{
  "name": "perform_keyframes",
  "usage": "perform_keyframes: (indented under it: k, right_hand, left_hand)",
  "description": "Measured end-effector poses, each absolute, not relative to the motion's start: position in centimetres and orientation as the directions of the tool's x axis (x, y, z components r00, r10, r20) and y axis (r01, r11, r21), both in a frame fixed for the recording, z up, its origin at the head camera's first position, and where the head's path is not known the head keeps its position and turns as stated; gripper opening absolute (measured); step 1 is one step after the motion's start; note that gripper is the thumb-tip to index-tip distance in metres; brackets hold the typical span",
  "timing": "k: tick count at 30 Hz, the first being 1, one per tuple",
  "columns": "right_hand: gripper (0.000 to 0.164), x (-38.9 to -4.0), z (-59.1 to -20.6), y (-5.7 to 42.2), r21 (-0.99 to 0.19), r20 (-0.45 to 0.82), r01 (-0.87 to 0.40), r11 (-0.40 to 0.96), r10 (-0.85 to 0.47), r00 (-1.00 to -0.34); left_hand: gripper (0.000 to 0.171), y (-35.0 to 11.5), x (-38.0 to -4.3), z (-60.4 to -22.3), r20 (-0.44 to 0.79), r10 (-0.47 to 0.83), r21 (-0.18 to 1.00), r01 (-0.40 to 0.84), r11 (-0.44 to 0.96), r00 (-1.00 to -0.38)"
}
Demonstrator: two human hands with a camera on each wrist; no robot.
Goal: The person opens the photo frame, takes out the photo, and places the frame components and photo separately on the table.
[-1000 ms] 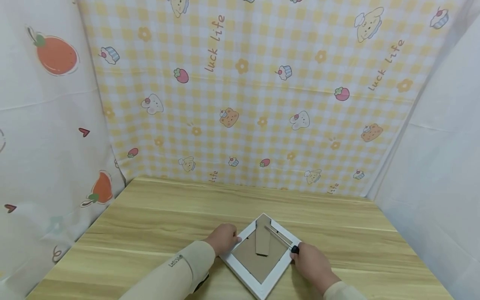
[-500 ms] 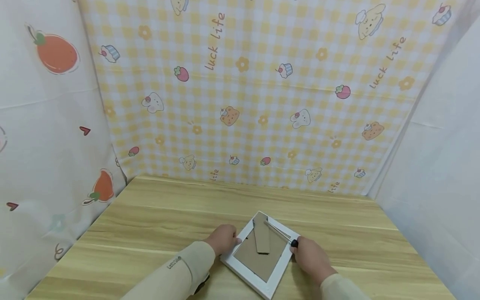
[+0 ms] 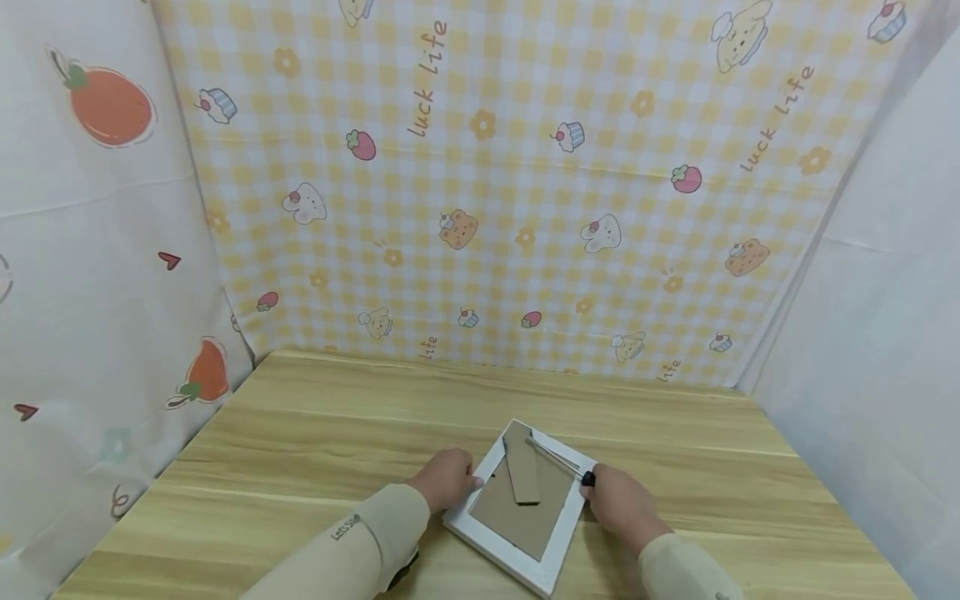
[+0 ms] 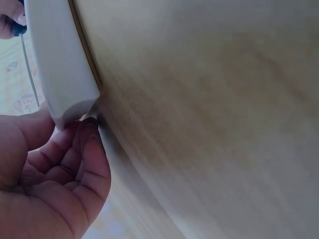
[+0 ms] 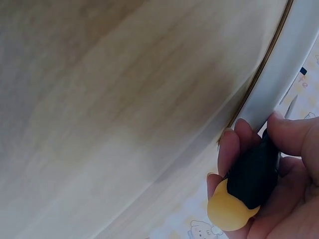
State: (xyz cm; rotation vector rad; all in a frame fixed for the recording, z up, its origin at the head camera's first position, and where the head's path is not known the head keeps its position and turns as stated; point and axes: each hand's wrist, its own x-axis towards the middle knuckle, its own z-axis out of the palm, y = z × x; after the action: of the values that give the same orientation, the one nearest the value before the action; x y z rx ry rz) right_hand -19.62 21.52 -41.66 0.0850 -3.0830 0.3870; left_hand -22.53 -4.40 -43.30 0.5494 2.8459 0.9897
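A white picture frame lies back side up, turned diagonally on the table. Its brown backing board carries a narrow cardboard stand leg. My left hand grips the left edge; in the left wrist view, thumb and curled fingers pinch a white corner. My right hand is at the right corner, holding a screwdriver by its black handle with a yellow end. Its thin metal shaft slants over the backing, the tip close to the top of the stand leg. The frame's front is hidden.
The wood-grain table meets a yellow checked cloth hung behind it. White cloths close off the left side and the right side.
The frame has turned slightly anticlockwise, its near corner moving right and its right corner moving away. My right hand and the screwdriver have shifted slightly farther away; the left hand keeps its grip.
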Motion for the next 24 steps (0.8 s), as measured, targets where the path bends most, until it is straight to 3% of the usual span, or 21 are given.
perform_keyframes:
  k: [8, 24]
  right_hand:
    - [0.018, -20.2, -41.7, 21.9, -0.260, 0.045, -0.103, 0.960, -0.095, -0.994]
    - [0.015, -21.0, -41.6, 21.8, -0.326, 0.005, -0.078, 0.942, -0.081, -0.997]
  left_hand:
    - [0.036, -4.5, -22.0, -43.3, 0.063, 0.371, 0.629, 0.325, 0.706, -0.927]
    - [0.033, -4.6, -20.9, -42.5, 0.036, 0.373, 0.624, 0.313, 0.716, -0.927]
